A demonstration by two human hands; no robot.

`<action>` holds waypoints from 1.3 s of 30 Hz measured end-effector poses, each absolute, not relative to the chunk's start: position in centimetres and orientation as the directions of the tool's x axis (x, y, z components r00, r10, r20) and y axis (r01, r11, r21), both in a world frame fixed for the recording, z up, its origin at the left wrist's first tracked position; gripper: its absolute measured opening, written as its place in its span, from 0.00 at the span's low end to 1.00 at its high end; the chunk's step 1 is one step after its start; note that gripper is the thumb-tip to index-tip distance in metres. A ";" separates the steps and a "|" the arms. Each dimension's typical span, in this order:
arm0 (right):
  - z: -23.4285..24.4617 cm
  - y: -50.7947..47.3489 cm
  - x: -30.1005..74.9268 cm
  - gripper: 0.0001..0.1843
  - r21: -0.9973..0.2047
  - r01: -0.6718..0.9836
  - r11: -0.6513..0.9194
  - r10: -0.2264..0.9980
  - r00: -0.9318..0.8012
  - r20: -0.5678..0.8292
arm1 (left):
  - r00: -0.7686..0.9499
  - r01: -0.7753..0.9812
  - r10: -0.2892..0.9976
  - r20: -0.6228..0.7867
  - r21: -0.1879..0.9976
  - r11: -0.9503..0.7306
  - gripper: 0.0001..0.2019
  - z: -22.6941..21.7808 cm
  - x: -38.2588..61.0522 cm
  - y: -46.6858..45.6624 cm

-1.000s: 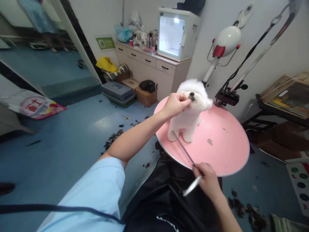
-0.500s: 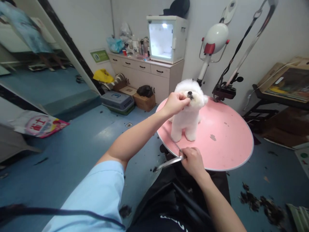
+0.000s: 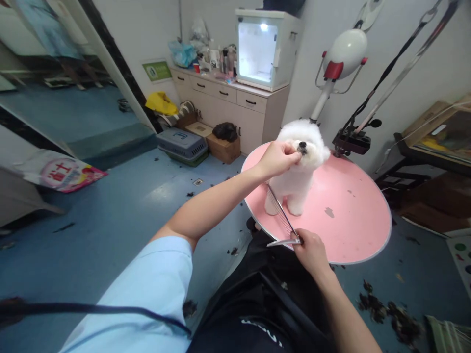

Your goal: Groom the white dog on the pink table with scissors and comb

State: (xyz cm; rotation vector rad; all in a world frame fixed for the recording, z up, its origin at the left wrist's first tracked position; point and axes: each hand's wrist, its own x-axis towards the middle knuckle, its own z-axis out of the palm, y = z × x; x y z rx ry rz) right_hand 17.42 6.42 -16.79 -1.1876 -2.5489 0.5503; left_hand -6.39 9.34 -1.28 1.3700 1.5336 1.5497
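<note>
A small white fluffy dog [image 3: 296, 184] stands on a round pink table [image 3: 349, 215], facing me. My left hand [image 3: 276, 158] is closed in a pinch on the fur under the dog's muzzle, just left of its black nose. My right hand [image 3: 311, 251] is at the table's near edge, fingers closed on a metal comb [image 3: 280, 214] whose teeth point up toward the dog's front legs. The same hand also holds a pair of silver scissors [image 3: 281, 242] that stick out to the left.
A dryer on a stand [image 3: 340, 54] and a grooming arm [image 3: 397, 63] rise behind the table. A lit white cabinet [image 3: 261, 49] sits on cream drawers [image 3: 228, 105]. A pet carrier [image 3: 181, 143] and boxes stand on the blue floor, with dark hair clumps [image 3: 386, 314] scattered about.
My right hand swung the comb from a lowered position up against the dog's front legs. My left hand kept its hold at the muzzle. The camera view shifted slightly.
</note>
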 end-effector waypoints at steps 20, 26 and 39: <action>-15.9 8.1 18.0 0.15 -0.384 0.419 0.823 0.568 -0.632 0.528 | -0.306 0.286 0.925 0.227 0.948 -0.138 0.11 -0.1 -5.9 7.6; -15.6 8.6 17.6 0.13 -0.324 0.395 0.860 0.509 -0.613 0.604 | -0.318 0.296 0.923 0.216 0.948 -0.120 0.10 0.2 -5.9 7.4; -16.2 8.9 17.1 0.13 -0.455 0.381 0.805 0.593 -0.538 0.600 | -0.373 0.267 0.918 0.134 0.963 -0.032 0.13 1.5 -5.2 7.2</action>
